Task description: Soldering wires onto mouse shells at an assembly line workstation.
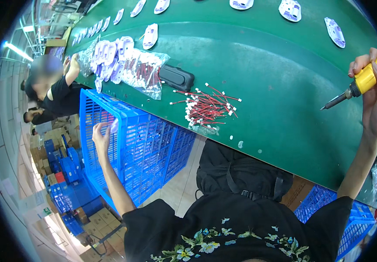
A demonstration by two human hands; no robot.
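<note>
My right hand (376, 87) grips a yellow soldering iron (365, 79) at the right, its dark metal tip pointing down-left above the green table. At the left, my left hand (102, 136) is at the open side of a blue plastic crate (142, 146). Its fingers are closed at the edge of a pale lilac plastic shell (114, 125), only partly visible. Between the hands, a loose heap of red wires with white connectors (208, 107) lies on the table. Similar lilac shells (107, 54) are piled at the table's left, beside a clear bag of wires (142, 72).
A black case (177, 77) lies behind the wires. Single shells (150, 36) stand in a row along the far part of the green table (284, 113). A black bag (241, 170) is below the near edge. Another person (55, 87) works at the far left, near stacked boxes (105, 227).
</note>
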